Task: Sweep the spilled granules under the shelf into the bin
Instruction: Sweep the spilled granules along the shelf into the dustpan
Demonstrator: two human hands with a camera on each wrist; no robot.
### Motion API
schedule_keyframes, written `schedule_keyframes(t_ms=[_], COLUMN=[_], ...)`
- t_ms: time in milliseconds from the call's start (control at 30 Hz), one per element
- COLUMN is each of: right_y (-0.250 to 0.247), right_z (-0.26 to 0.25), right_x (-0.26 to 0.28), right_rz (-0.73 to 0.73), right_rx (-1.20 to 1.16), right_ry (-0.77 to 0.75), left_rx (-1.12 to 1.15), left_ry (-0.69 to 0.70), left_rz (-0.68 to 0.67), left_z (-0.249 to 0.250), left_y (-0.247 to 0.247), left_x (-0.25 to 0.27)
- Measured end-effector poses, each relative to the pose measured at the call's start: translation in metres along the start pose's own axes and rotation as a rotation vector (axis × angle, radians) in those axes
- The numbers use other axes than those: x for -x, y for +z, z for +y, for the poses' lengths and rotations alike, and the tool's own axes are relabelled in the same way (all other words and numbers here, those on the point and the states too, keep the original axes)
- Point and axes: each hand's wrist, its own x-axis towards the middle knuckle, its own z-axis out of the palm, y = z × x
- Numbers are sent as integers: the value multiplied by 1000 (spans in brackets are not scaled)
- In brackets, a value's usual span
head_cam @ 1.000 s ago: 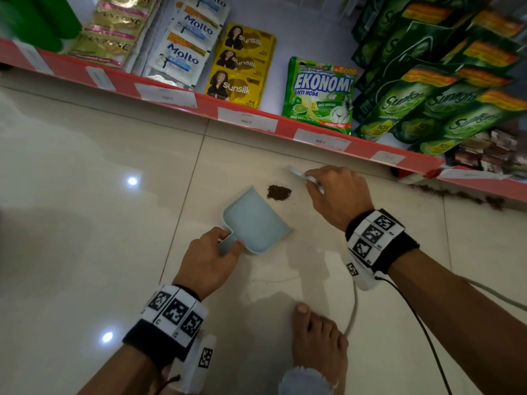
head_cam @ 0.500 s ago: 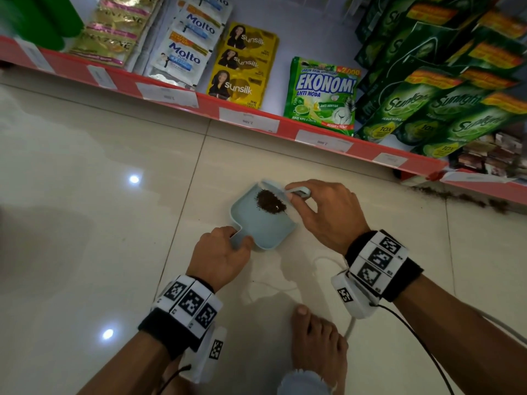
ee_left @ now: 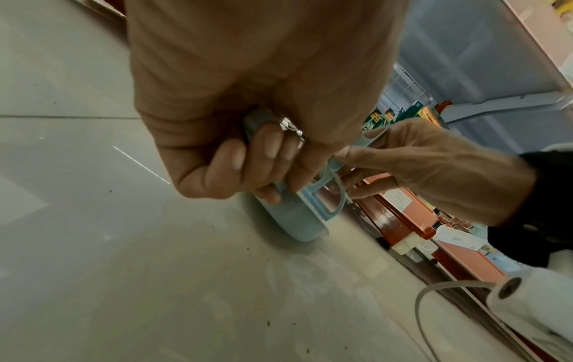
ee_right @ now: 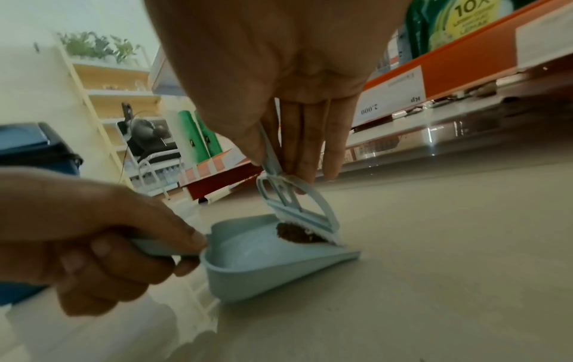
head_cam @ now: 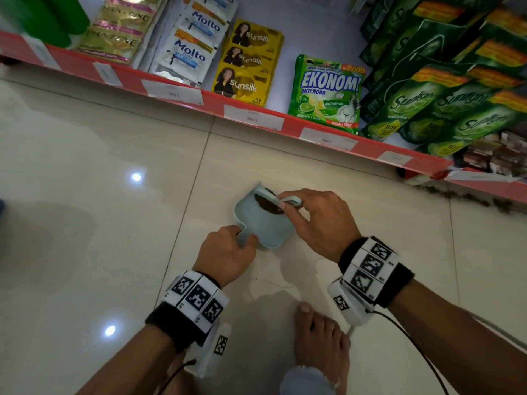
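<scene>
Resting below right hand [head_cam: 319, 223] (dustpan [head_cam: 262, 226]): granules [head_cam: 269, 207]

Tile floor [head_cam: 85, 223] w/ dustpan [head_cam: 265, 232], prob. granules [head_cam: 467, 196], foot [head_cam: 322, 337]

At frame centre the dustpan [head_cam: 263, 223] sits on the floor [head_cam: 85, 223], granules [head_cam: 269, 207] inside it under the brush [head_cam: 281, 198]. The shelf [head_cam: 256, 119] crosses above; a foot [head_cam: 320, 334] lies below, more granules [head_cam: 467, 198] at right.
</scene>
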Motion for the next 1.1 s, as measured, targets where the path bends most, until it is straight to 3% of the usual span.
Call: schedule_keyframes(t_ms=[100,167,300,400,533,667,900,1100], right_y=[-7,-12,-11,-3,-1,-7,3,-1], right_z=[1,5,6,-6,-10,-1,1,-6], right_x=[-1,-6,-9,-1,-4,-19,-10,-3], right_rz=[129,138,-43,-117,18,140,-100,105], right_rx=[30,128,271,170,37,62,174,-35], right_ry=[2,25,69,11,38,28,-31,-10], left_rx=[5,5,-16,-20,5,14,25,20], left_ry=[8,8,3,3,-10,-9,-2,0], left_rz=[-2,-3,-8,-8,-4,-3,1,5], left_z=[-1,-1,-2,-1,-2,-2,-1,-5], left_y=[0,1,2,3,3,1,2,4], left_x=[1,1,1,0,2,3,3,3])
